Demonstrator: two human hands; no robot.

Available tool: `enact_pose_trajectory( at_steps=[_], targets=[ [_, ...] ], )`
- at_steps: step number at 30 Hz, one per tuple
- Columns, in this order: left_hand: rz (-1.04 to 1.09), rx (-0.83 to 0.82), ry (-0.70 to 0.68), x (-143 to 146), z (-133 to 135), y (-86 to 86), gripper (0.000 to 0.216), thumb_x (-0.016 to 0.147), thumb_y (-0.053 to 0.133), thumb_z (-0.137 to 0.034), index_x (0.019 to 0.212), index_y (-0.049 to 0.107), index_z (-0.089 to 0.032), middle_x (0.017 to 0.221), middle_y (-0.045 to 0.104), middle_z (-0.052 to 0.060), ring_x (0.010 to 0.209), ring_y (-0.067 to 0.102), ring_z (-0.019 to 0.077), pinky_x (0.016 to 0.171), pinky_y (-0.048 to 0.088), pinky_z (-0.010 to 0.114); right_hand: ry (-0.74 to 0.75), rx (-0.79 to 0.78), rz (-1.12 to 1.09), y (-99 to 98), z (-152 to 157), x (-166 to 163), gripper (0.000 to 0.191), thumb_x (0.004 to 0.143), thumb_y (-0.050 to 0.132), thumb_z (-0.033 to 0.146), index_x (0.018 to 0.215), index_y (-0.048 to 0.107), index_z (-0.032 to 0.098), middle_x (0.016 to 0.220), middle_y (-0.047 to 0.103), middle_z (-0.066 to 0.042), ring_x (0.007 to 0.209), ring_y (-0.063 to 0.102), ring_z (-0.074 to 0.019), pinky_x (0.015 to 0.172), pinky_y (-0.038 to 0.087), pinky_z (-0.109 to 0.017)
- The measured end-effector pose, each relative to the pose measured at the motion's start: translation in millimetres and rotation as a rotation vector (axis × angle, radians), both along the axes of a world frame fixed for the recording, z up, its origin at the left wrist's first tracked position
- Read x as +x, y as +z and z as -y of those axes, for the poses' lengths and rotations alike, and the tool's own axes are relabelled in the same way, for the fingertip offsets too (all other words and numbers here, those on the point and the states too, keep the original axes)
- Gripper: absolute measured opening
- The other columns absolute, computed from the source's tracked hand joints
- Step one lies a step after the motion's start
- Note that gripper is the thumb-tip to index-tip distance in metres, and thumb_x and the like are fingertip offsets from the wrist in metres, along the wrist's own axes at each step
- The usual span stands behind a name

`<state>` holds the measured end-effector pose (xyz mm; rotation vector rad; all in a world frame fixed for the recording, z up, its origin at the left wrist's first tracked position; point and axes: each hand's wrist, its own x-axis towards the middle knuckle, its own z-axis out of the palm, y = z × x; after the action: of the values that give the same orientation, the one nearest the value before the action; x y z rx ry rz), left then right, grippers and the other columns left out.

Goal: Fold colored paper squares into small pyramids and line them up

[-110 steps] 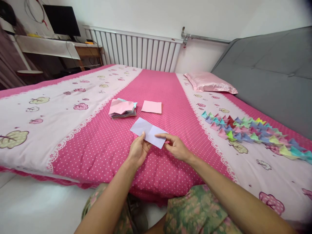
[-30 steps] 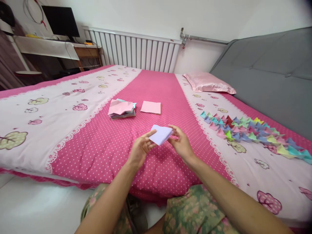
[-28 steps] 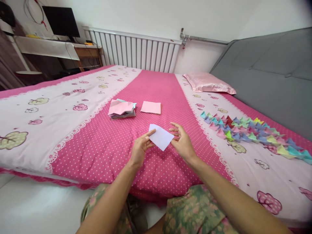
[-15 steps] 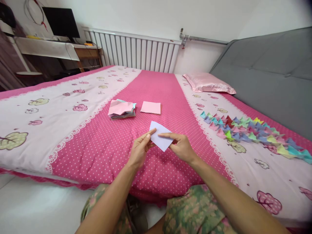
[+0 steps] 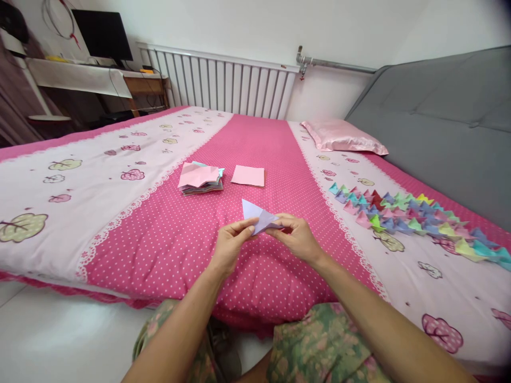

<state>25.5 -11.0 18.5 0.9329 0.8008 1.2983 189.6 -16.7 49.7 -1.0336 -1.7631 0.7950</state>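
A pale lavender paper (image 5: pixel 255 214), folded so one corner points up and away, is pinched between my two hands just above the pink dotted bedspread (image 5: pixel 167 239). My left hand (image 5: pixel 230 246) grips its left edge with thumb and fingers closed. My right hand (image 5: pixel 297 238) pinches the right side, fingers curled over the fold. Beyond the hands lie a stack of coloured paper squares (image 5: pixel 200 178) and a single pink sheet (image 5: pixel 248 175).
Rows of several folded paper shapes (image 5: pixel 403 213) in mixed colours lie on the bed at the right. A pink pillow (image 5: pixel 343 136) rests by the grey headboard (image 5: pixel 439 122). A radiator (image 5: pixel 217 88) and a desk (image 5: pixel 88 74) stand behind the bed.
The lavender paper went from a flat strip on the bed to a smaller folded piece lifted in both hands; in the last half second a corner has been folded up into a point.
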Motion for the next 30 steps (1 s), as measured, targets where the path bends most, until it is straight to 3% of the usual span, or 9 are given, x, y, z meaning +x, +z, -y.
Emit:
enact_pose_trajectory(
  at_steps=[4, 8, 12, 15, 19, 24, 27, 30],
  targets=[
    [-0.013, 0.007, -0.008, 0.3, 2.8, 5.0, 0.028, 0.063, 0.069, -0.028, 0.089, 0.069, -0.017, 0.091, 0.069, 0.008, 0.076, 0.062, 0.0158, 0.067, 0.048, 0.024, -0.122, -0.039, -0.027, -0.5, 0.4, -0.5, 0.022, 0.07, 0.062, 0.038, 0.074, 0.068, 0.018, 0.071, 0.062, -0.003, 0.065, 0.056, -0.0147, 0.058, 0.044, -0.026],
    [-0.053, 0.01, -0.015, 2.5, 4.0, 7.7, 0.036, 0.054, 0.075, -0.022, 0.089, 0.069, -0.017, 0.085, 0.07, 0.007, 0.074, 0.063, 0.0161, 0.071, 0.048, 0.027, -0.206, -0.125, -0.071, 0.0, 2.7, -2.5, 0.026, 0.068, 0.063, 0.041, 0.07, 0.065, 0.015, 0.059, 0.059, -0.001, 0.053, 0.052, -0.0121, 0.051, 0.04, -0.024],
    [-0.049, 0.016, 0.004, 5.8, 3.1, 5.9, 0.037, 0.051, 0.076, -0.018, 0.087, 0.069, -0.018, 0.081, 0.07, 0.005, 0.07, 0.062, 0.0148, 0.069, 0.048, 0.026, -0.233, -0.128, -0.123, 0.7, 4.5, -5.7, 0.024, 0.065, 0.066, 0.038, 0.068, 0.059, 0.015, 0.062, 0.06, -0.001, 0.054, 0.052, -0.0115, 0.051, 0.041, -0.023],
    [-0.044, 0.028, 0.026, 6.7, 2.4, 4.2, 0.034, 0.052, 0.075, -0.018, 0.085, 0.069, -0.017, 0.08, 0.07, 0.005, 0.067, 0.062, 0.0137, 0.063, 0.048, 0.024, -0.243, -0.137, -0.203, 0.5, 4.4, -7.2, 0.029, 0.061, 0.069, 0.035, 0.078, 0.054, 0.017, 0.067, 0.061, -0.001, 0.058, 0.057, -0.0126, 0.054, 0.043, -0.024],
    [-0.005, 0.038, 0.022, 5.8, 2.6, 4.6, 0.046, 0.054, 0.074, -0.017, 0.099, 0.065, -0.018, 0.079, 0.07, 0.004, 0.067, 0.061, 0.0116, 0.06, 0.048, 0.02, -0.23, -0.185, -0.257, 1.7, 5.3, -7.7, 0.043, 0.059, 0.071, 0.034, 0.093, 0.049, 0.018, 0.071, 0.064, -0.003, 0.063, 0.061, -0.0154, 0.058, 0.048, -0.026],
    [0.01, 0.044, 0.036, 3.1, 2.0, 7.6, 0.075, 0.058, 0.072, -0.019, 0.126, 0.041, -0.02, 0.068, 0.068, -0.001, 0.056, 0.059, 0.0074, 0.058, 0.047, 0.018, -0.208, -0.221, -0.266, 3.5, 6.1, -7.0, 0.041, 0.064, 0.068, 0.035, 0.097, 0.051, 0.017, 0.067, 0.065, -0.003, 0.06, 0.063, -0.0154, 0.054, 0.049, -0.025],
    [0.007, 0.037, 0.078, 1.5, 0.2, 7.7, 0.084, 0.056, 0.073, -0.019, 0.13, 0.034, -0.02, 0.061, 0.066, -0.003, 0.051, 0.057, 0.0069, 0.056, 0.046, 0.018, -0.214, -0.232, -0.268, 4.0, 5.8, -6.7, 0.039, 0.067, 0.064, 0.037, 0.099, 0.051, 0.017, 0.067, 0.066, -0.004, 0.062, 0.064, -0.017, 0.05, 0.048, -0.024],
    [0.018, 0.023, 0.137, 0.2, -2.4, 5.3, 0.082, 0.055, 0.074, -0.019, 0.128, 0.037, -0.018, 0.061, 0.066, -0.002, 0.051, 0.058, 0.0075, 0.056, 0.046, 0.018, -0.194, -0.236, -0.264, 5.7, 6.5, -7.0, 0.037, 0.072, 0.059, 0.038, 0.101, 0.052, 0.016, 0.069, 0.066, -0.004, 0.068, 0.065, -0.0185, 0.052, 0.049, -0.024]
  ],
)
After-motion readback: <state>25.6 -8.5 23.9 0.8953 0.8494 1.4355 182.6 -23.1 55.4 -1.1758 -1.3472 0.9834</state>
